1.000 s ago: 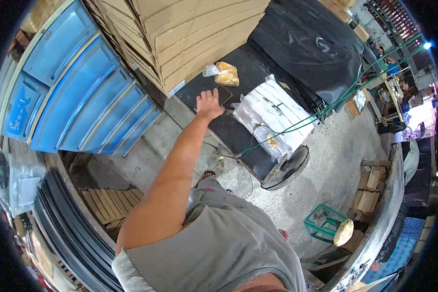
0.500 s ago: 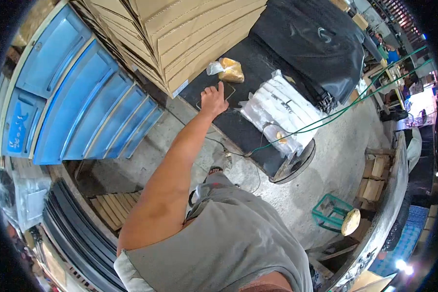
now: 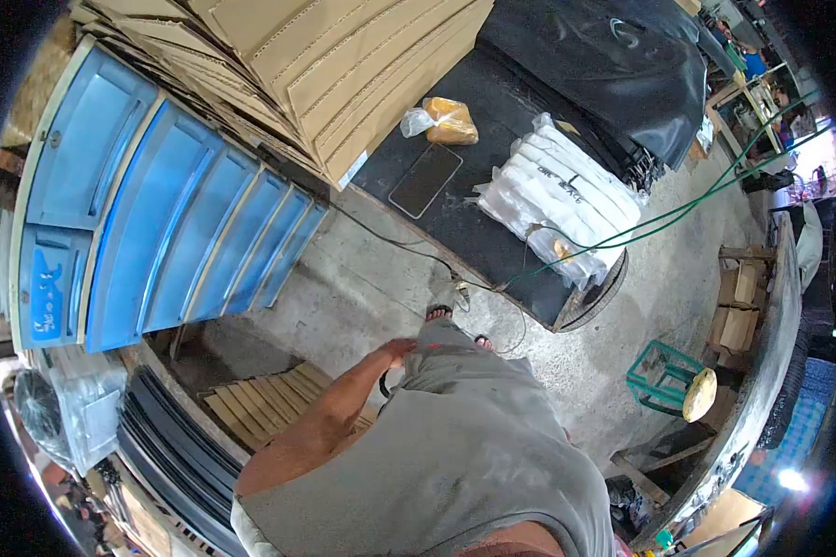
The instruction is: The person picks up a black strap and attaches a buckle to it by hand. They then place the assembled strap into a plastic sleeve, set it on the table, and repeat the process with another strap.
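The left hand (image 3: 399,349) is low beside the person's thigh, against the grey trousers (image 3: 448,345), back of the hand upward; its fingers are partly hidden, so whether they are spread or pressed together cannot be told, nor whether they pinch anything. The right hand cannot be made out, and its state cannot be told. Ahead of the left hand and well apart from it, the phone (image 3: 425,181) lies flat on the black-topped table (image 3: 478,237), its dark face up. The phone's long axis runs aslant, from the near edge of the table at lower left toward the upper right, that end pointing toward a clear plastic bag (image 3: 451,122) just beyond, with something orange-yellow in it and its gathered neck turned left. To the right, clear plastic wraps a white bundle (image 3: 567,186) with black lettering; a small clear packet (image 3: 561,251) with something yellowish inside lies on its near part. Stacked cardboard (image 3: 344,84) rises at the table's left, and black sheeting (image 3: 594,65) covers its far side. Further left, a blue drawer cabinet (image 3: 149,213) stands with its drawers closed, contents unreadable. At right, a green stool (image 3: 659,376) carries a yellowish object (image 3: 699,395).
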Demonstrator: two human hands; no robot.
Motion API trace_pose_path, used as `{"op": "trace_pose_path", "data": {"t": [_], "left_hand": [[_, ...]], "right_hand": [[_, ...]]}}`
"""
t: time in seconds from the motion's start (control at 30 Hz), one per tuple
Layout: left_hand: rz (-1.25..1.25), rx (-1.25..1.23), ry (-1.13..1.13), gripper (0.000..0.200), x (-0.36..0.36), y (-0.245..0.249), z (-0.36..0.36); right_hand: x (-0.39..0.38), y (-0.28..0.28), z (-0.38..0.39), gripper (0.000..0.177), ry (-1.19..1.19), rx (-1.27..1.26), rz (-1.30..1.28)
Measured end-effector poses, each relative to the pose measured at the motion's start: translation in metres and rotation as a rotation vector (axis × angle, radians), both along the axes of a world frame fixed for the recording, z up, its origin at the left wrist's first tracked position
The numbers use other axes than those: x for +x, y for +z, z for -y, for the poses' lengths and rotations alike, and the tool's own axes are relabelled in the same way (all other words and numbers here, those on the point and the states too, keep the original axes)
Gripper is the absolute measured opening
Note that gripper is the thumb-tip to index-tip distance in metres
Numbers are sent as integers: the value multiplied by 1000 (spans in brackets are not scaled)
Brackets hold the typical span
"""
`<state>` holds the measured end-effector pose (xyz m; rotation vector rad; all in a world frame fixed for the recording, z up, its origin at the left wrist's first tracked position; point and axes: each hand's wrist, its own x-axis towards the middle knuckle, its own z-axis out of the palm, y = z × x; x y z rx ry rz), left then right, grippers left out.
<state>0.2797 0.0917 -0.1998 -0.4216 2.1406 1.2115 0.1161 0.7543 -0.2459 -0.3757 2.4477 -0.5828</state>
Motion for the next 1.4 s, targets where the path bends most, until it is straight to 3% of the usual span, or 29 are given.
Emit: {"op": "trace_pose_path", "data": {"t": [0.03, 0.07, 0.1, 0.17, 0.23, 0.3, 0.33, 0.4, 0.47, 0.57, 0.7, 0.73, 0.77, 0.83, 0.9, 0.97, 1.03, 1.1, 1.17, 1.27, 1.4], "left_hand": [[151, 146, 64, 63, 17, -12, 4], [309, 268, 134, 62, 35, -25, 9], [520, 329, 433, 62, 51, -46, 12], [474, -266, 316, 57, 59, -75, 29], [304, -304, 480, 59, 50, -49, 60], [91, -253, 491, 61, 45, -77, 93], [-15, -335, 413, 61, 41, -104, 105], [-123, -416, 334, 60, 22, -103, 121], [-173, -140, 842, 53, -19, -29, 115], [-119, -66, 812, 46, -47, 1, 101], [-16, -51, 721, 41, -50, -16, 76], [-19, -40, 593, 42, -47, -19, 70], [-23, -29, 465, 44, -41, -25, 65], [16, -4, 469, 48, -30, -41, 59], [31, -68, 316, 52, -24, -44, 60], [96, -94, 361, 51, -24, -34, 66], [161, -120, 409, 51, -25, -24, 76], [168, -67, 435, 48, -26, -20, 88], [102, -42, 511, 43, -29, -7, 92], [174, -107, 543, 41, -43, 12, 92], [77, -96, 537, 41, -42, 0, 80]], "right_hand": [[-4, 15, 19, 15, -460, 41, 249], [-10, 31, 32, 16, -635, -4, 305], [-19, 64, 64, 17, -671, -52, 307], [-31, 122, 119, 19, -692, -120, 305], [-35, 163, 157, 21, -700, -165, 297], [-34, 187, 175, 23, -724, -181, 299], [-33, 198, 186, 24, -725, -192, 295], [-31, 198, 189, 26, -808, -156, 316], [-25, 199, 190, 26, -804, -158, 320], [-7, 168, 158, 26, -804, -158, 330], [36, 83, 71, 26, -827, -195, 361], [45, 66, 55, 26, -815, -188, 369], [51, 65, 53, 26, -739, -117, 312], [61, 61, 46, 25, -514, 98, 139], [64, 53, 39, 24, -563, 57, 179], [67, 38, 19, 23, -613, 17, 219], [69, 21, -6, 22, -162, -27, -39], [51, 57, 28, 21, -435, -36, 121], [29, 134, 108, 20, -665, -82, 242], [16, 205, 175, 20, -768, -109, 308], [12, 245, 214, 21, -791, -75, 358]]}}
